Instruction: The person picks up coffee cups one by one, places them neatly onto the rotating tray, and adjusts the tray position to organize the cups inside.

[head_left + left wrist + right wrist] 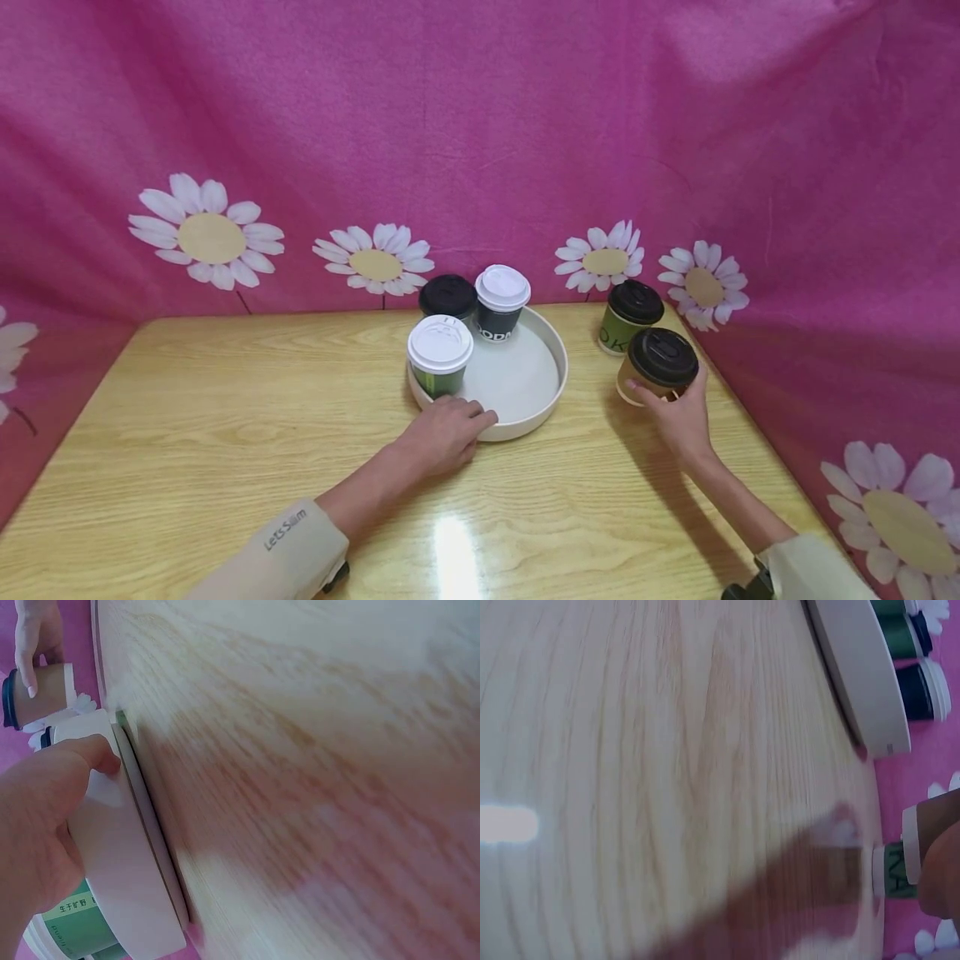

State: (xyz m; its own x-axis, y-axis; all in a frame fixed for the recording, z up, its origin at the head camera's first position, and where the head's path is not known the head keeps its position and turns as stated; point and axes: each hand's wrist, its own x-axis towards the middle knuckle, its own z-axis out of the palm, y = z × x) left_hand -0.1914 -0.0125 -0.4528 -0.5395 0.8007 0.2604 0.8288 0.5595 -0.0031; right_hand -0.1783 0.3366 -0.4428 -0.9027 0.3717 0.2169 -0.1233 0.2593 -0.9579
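Note:
My left hand [447,429] grips the near-left rim of a round white tray [517,427], with the thumb on its outer wall in the left wrist view. In the tray stand a green cup with a white lid [440,354], a black cup with a white lid [501,304] and a cup with a black lid [448,296], partly hidden behind them. My right hand [686,417] holds a brown paper cup with a black lid [660,362] at the right, thumb and fingers around its side. Its shadow falls on the table below. Just behind it stands a green cup with a black lid [628,318].
The wooden table [225,433] ends at a pink cloth [480,125] printed with daisies, which rises along the back and both sides. The right-hand cups are close to the table's right edge. Light glares off the table [455,550] near the front.

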